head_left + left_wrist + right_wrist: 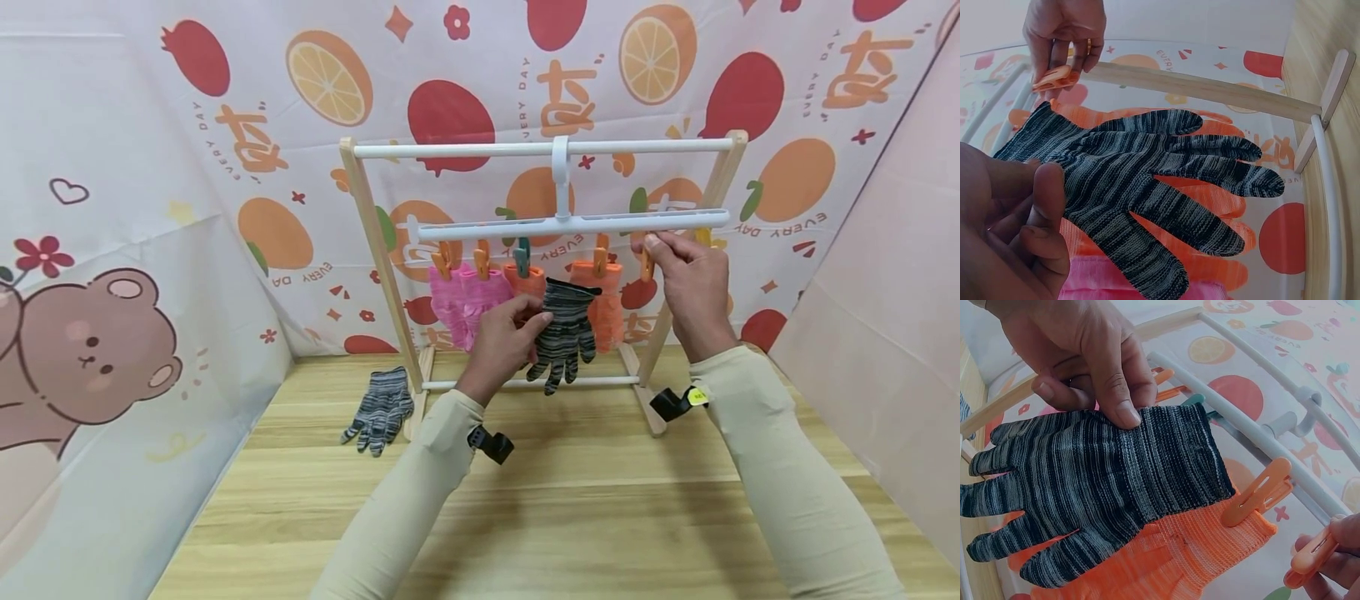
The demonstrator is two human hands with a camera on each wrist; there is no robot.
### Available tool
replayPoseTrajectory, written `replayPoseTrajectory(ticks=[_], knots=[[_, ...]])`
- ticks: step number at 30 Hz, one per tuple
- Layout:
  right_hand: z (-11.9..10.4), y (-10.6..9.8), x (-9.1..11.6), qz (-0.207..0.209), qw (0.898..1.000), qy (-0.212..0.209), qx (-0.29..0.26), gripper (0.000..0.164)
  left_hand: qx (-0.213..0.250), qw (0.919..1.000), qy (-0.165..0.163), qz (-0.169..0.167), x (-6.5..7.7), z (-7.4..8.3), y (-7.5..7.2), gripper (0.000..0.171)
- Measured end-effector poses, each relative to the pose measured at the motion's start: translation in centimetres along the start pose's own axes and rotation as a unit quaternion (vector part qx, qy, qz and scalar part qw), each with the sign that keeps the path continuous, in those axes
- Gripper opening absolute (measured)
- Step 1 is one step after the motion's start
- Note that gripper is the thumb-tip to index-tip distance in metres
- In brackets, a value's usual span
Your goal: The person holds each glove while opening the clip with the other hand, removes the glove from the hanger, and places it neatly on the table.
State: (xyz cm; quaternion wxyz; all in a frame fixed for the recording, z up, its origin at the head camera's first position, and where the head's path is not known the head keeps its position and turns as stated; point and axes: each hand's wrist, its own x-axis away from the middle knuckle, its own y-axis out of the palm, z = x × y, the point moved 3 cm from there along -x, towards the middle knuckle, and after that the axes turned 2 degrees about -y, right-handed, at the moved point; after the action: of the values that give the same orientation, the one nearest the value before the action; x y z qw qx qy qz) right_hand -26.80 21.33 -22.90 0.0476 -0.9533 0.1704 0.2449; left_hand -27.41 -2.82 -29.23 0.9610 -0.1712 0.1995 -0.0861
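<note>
A black-and-grey striped knit glove (566,329) hangs fingers down from my left hand (506,337), its edge pinched between thumb and fingers. My right hand (693,283) pinches an orange clothespin (647,265) near the right end of the white hanger (637,222). Behind the striped glove, an orange glove (1179,550) hangs from another orange clothespin (1259,494). Pink gloves (465,296) hang further left from orange clothespins, and a teal clothespin (522,257) holds another orange glove (525,279). The right wrist view shows the striped glove's cuff apart from the right hand's clothespin.
The hanger hooks over the top rod (465,151) of a wooden rack (375,242). A second striped glove (381,408) lies on the wooden table (540,500) left of the rack. A yellow clothespin (703,237) is partly hidden behind the right hand. Fruit-printed cloth covers the back.
</note>
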Motion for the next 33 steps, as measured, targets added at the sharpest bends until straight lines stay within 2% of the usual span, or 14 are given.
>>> replayPoseTrajectory(ticks=[18,29,33], knots=[[0.0,-0.1,0.1,0.002,1.0,0.008,-0.009,0.034,0.013,0.9998,0.011,0.011,0.5,-0.8,-1.4,0.014],[-0.1,-0.2,0.2,-0.001,1.0,0.017,-0.007,0.036,-0.001,0.9995,0.023,0.023,0.6,-1.1,-1.9,0.015],[-0.1,-0.2,0.2,-0.004,1.0,0.017,-0.011,0.036,0.001,0.9995,0.018,0.025,0.7,-1.0,-2.3,0.015]])
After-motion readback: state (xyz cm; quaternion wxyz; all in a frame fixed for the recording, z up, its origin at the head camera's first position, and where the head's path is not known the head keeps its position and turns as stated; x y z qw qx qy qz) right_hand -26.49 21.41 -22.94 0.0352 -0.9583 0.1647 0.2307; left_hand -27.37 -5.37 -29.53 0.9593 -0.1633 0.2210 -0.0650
